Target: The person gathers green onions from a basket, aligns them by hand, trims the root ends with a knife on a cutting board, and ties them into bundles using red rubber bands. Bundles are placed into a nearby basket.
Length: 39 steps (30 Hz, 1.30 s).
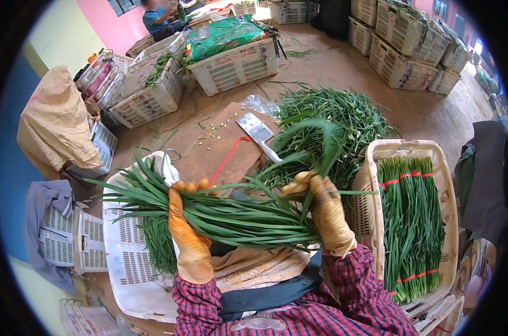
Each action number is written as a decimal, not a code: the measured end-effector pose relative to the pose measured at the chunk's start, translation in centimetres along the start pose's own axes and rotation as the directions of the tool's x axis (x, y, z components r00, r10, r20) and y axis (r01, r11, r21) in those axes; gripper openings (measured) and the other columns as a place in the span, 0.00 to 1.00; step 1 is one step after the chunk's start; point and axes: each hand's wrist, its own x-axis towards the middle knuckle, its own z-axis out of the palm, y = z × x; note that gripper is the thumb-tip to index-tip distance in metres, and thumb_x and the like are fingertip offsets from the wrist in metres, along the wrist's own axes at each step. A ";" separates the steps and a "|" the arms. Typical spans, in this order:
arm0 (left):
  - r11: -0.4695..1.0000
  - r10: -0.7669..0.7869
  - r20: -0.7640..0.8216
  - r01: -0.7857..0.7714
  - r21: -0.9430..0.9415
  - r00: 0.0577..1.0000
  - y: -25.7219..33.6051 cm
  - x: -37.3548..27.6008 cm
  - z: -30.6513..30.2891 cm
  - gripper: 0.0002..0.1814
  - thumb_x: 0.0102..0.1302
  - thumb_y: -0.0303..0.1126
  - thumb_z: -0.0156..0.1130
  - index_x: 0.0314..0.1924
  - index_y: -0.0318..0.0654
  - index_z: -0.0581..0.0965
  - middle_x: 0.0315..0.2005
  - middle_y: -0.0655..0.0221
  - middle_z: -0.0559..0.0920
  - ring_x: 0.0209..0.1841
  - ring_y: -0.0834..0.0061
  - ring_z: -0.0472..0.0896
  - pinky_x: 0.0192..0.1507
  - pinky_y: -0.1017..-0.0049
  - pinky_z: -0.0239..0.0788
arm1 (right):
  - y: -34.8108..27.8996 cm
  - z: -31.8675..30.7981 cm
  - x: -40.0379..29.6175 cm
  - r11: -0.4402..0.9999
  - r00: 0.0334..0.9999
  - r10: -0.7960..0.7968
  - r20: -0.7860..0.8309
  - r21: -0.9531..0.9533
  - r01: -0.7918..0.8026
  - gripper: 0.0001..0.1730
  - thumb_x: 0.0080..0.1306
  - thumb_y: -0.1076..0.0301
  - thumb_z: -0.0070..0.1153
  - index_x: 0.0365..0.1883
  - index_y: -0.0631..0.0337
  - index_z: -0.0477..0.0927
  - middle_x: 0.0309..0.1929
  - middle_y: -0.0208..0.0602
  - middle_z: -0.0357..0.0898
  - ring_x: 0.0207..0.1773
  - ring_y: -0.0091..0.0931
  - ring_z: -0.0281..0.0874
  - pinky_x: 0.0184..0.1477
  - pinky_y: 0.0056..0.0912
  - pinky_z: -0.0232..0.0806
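My left hand (pixel 191 239), in an orange work glove, grips a bunch of long green chive-like leaves (pixel 250 220) lying across my lap. At the bunch's right end, my right hand (pixel 327 214) wears a paler, stained glove. A few loose leaves (pixel 325 143) stick up from its pinched fingers, blurred. Beyond both hands is a low wooden board (pixel 212 145) carrying a cleaver (pixel 256 128) with a white handle, a red tie strip (pixel 229 161) and small cut pieces. A towel (pixel 262 269) covers my lap beneath the bunch.
Loose leaves (pixel 342 109) form a heap beyond my right hand. To the right, a plastic crate (pixel 369 210) contains red-tied bundles (pixel 413 231). A white crate (pixel 126 269) at left holds more leaves. Stacked crates (pixel 405 63) stand farther back; a person (pixel 155 21) sits at the far left.
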 end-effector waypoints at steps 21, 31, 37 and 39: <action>0.966 0.235 -0.041 -0.229 0.121 0.971 3.5 -0.5 1.7 0.21 0.77 0.49 0.47 0.26 0.49 0.63 0.20 0.79 0.61 0.25 0.80 0.60 0.38 0.69 0.61 | 2.9 -1.6 -3.4 0.860 0.934 0.351 0.072 -0.420 -0.291 0.20 0.68 0.67 0.62 0.57 0.63 0.78 0.52 0.31 0.83 0.51 0.20 0.78 0.54 0.25 0.71; 0.952 0.161 0.430 -0.025 -0.305 0.888 4.8 1.4 -5.4 0.26 0.79 0.53 0.41 0.23 0.49 0.68 0.16 0.77 0.68 0.19 0.79 0.61 0.31 0.73 0.55 | 3.9 -3.5 -5.1 0.836 0.964 0.168 -0.204 -0.489 -0.249 0.12 0.66 0.80 0.59 0.47 0.66 0.82 0.40 0.30 0.85 0.38 0.19 0.79 0.42 0.23 0.73; 0.943 0.278 0.597 -0.097 -0.318 0.753 7.6 1.9 -5.6 0.25 0.79 0.49 0.42 0.20 0.53 0.65 0.11 0.83 0.66 0.13 0.85 0.60 0.26 0.79 0.55 | 0.8 -9.4 -4.5 0.876 0.941 0.182 -0.286 -0.388 -0.287 0.16 0.73 0.57 0.55 0.42 0.62 0.83 0.20 0.17 0.70 0.18 0.12 0.60 0.20 0.17 0.51; 0.951 0.263 0.739 -0.038 -0.307 0.620 7.0 2.8 -5.4 0.26 0.79 0.51 0.39 0.22 0.51 0.69 0.09 0.83 0.68 0.10 0.84 0.58 0.26 0.78 0.55 | -0.5 -4.6 -4.2 0.879 0.943 0.312 -0.113 -0.344 -0.331 0.29 0.70 0.45 0.56 0.55 0.63 0.79 0.35 0.26 0.79 0.29 0.13 0.67 0.32 0.16 0.61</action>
